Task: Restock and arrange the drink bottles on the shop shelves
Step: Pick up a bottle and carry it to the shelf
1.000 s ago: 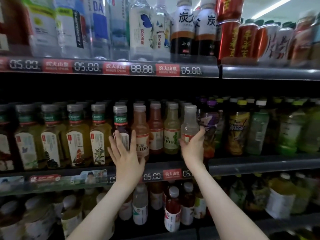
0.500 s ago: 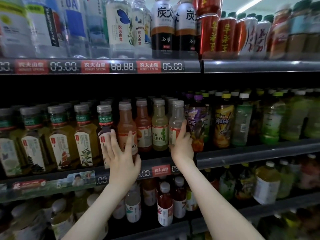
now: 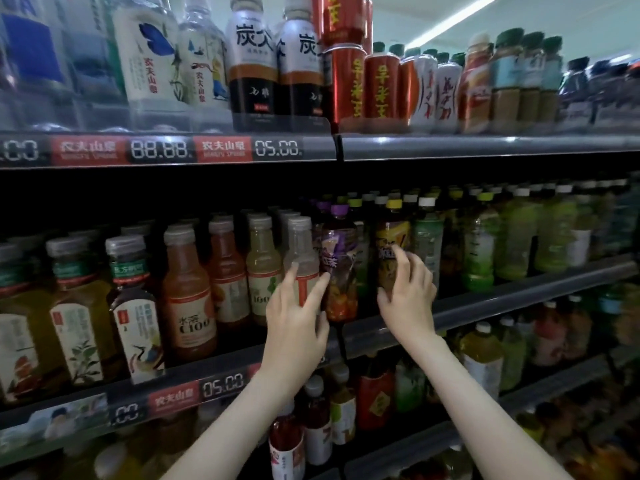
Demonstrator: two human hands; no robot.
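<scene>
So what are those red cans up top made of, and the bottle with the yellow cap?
The red cans look like metal, probably aluminium: glossy printed sides and a silvery top rim. The yellow-capped bottle, which the right hand grips, looks like clear plastic: dark drink shows through above a shiny wrap label; the cap looks plastic too.

Above the purple-capped bottle (image 3: 339, 258), open dark space runs beneath the upper shelf rail (image 3: 485, 147). To its left, bottles stand packed shoulder to shoulder. To its right, a narrow gap precedes the yellow-capped bottle (image 3: 393, 237), with more bottles behind.
</scene>
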